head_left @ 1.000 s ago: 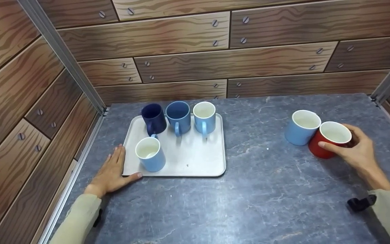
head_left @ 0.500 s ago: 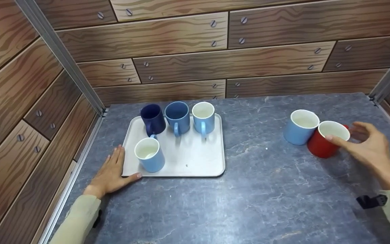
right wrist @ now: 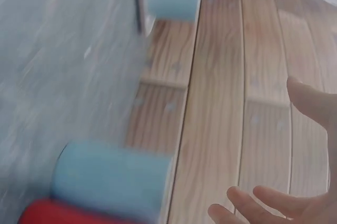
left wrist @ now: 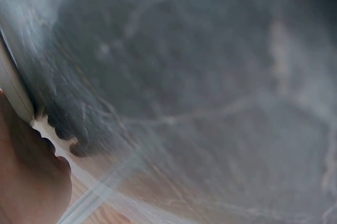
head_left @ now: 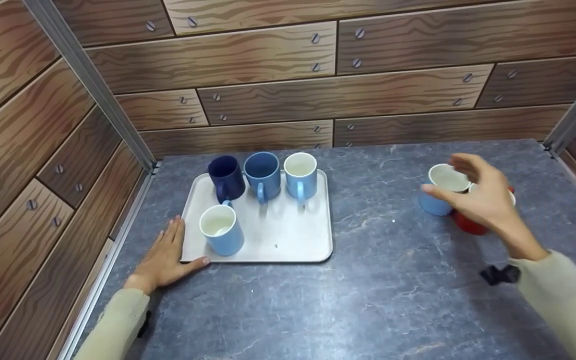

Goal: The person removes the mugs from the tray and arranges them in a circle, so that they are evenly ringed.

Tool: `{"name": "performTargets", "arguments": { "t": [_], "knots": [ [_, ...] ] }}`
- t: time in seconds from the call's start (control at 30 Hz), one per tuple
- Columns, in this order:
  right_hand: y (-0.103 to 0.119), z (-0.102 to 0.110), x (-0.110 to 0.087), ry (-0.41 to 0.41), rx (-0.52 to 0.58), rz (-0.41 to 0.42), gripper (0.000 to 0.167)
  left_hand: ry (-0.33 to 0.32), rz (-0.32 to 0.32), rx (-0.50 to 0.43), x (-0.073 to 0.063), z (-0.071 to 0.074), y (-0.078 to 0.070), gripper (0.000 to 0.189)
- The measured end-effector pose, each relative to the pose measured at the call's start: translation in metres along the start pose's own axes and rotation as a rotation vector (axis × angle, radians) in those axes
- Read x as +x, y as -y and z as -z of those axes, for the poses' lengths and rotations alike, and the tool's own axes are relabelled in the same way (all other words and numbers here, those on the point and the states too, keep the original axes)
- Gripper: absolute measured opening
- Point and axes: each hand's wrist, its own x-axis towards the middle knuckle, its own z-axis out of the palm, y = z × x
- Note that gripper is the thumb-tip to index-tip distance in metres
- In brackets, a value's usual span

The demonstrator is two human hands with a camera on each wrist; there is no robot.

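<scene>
My left hand lies flat on the table at the left end of a pale tray, its straight fingers along the edge and the thumb at the near corner. My right hand is raised over two mugs at the right, fingers and thumb spread, holding nothing. In the head view it partly covers the light blue mug and most of the red mug, which stand side by side. The right wrist view shows that hand's fingers apart from the light blue mug and red mug.
On the tray's back part stand a dark navy mug, a mid-blue mug and a light blue mug with white inside. Another light blue mug stands near its front left. Wood-patterned walls rise behind and at the sides.
My right hand has let go of the red mug, drawn back to the right, then swung left and up over the mugs. My left hand and the tray have stayed put.
</scene>
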Motion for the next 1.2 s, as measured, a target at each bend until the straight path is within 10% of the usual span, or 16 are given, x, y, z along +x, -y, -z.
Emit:
{"name": "performTargets", "arguments": {
  "t": [0.67, 1.2],
  "knots": [
    [0.114, -0.135, 0.017, 0.322, 0.147, 0.235, 0.097, -0.001, 0.012, -0.022, -0.001, -0.001, 0.001, 0.127],
    [0.154, -0.238, 0.006, 0.561, 0.231, 0.366, 0.101, -0.009, -0.006, -0.021, 0.001, -0.001, -0.001, 0.127]
  ]
}}
